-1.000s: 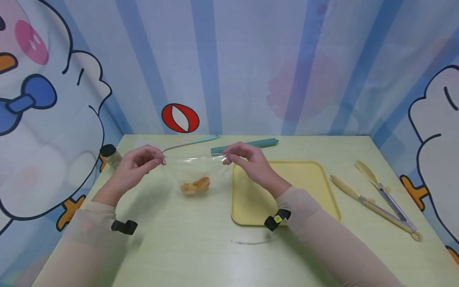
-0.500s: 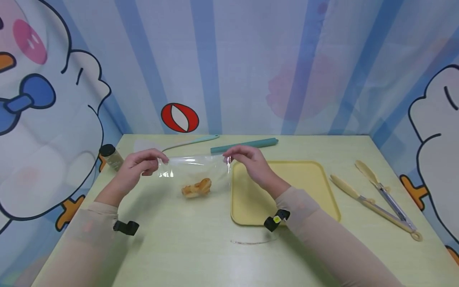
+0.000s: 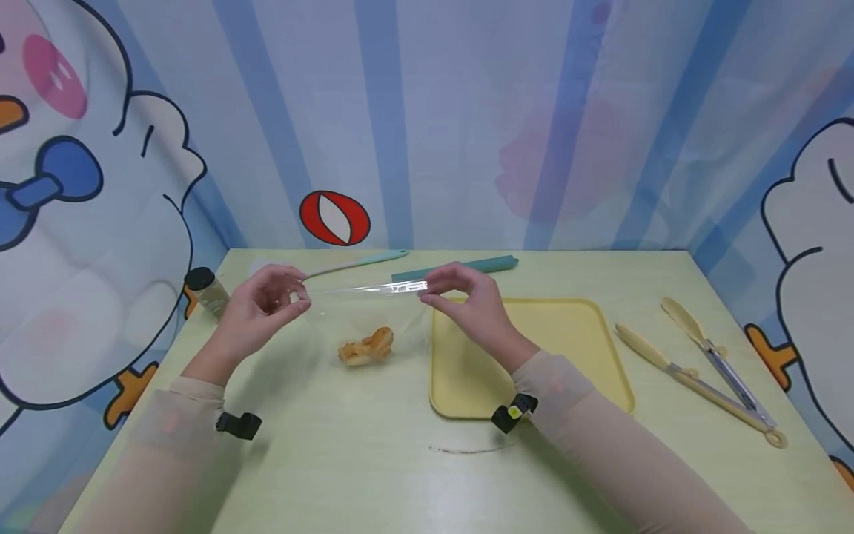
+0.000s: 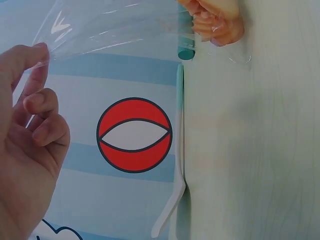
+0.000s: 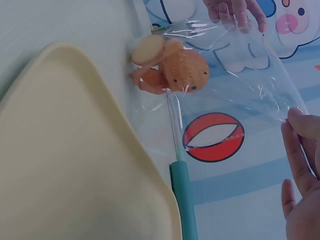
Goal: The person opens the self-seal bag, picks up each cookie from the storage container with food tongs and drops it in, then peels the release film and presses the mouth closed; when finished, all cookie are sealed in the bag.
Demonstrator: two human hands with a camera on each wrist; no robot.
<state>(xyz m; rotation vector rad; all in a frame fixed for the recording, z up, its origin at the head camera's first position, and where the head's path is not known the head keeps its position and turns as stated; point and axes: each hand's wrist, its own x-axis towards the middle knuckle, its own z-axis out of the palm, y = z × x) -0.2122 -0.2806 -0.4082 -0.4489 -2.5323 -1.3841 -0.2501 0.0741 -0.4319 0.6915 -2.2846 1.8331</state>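
Observation:
A clear plastic bag [image 3: 363,308] is stretched between the two hands above the table. Golden-brown baked pieces [image 3: 367,347] lie at its bottom; the right wrist view shows a round one and smaller ones beside it. My left hand [image 3: 263,308] pinches the bag's upper left corner between thumb and finger, its other fingers curled in the left wrist view. At the upper right corner, my right hand [image 3: 475,308] pinches the film between thumb and fingertips. Along the top, the film [image 5: 240,65] is drawn fairly taut and glossy.
A yellow tray [image 3: 534,400] lies under and beside the right forearm. Tongs [image 3: 700,382] lie at the right. Behind are a teal rod [image 3: 490,264] and a spatula with a pale teal handle [image 3: 373,259]. A black-capped jar [image 3: 208,291] stands left; a thin tie [image 3: 467,451] lies in front.
Half a second ago the bag's front face tilted into view; now its upper edge is a narrow glossy strip. The left thumb has come forward onto the corner. The baked pieces stay nearly in place.

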